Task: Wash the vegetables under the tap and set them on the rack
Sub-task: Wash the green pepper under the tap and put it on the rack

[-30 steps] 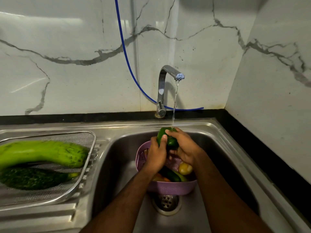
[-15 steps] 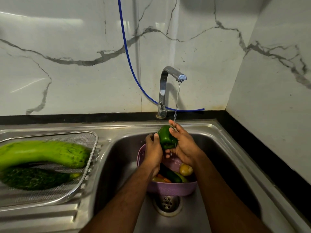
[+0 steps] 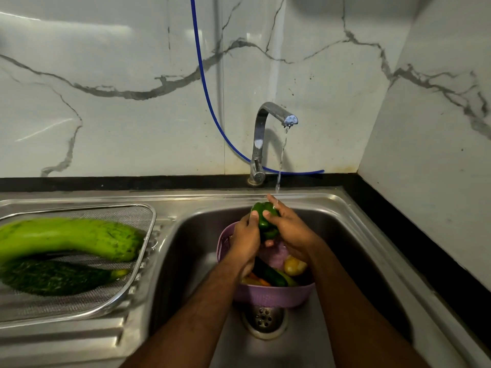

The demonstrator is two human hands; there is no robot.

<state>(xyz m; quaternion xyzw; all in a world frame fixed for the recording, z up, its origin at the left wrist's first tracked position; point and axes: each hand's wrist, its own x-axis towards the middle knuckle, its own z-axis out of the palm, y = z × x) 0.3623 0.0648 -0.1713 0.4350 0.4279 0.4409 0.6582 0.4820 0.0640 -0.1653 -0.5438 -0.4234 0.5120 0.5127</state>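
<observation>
Both hands hold one green pepper between them: left hand curled on its left side, thumb on top; right hand wrapped round its right side. Pepper is above the purple basket in the sink, under the water stream. Basket holds more vegetables, above the drain. Left, a mesh rack carries a pale gourd and a dark one. Far: tap, blue hose.
</observation>
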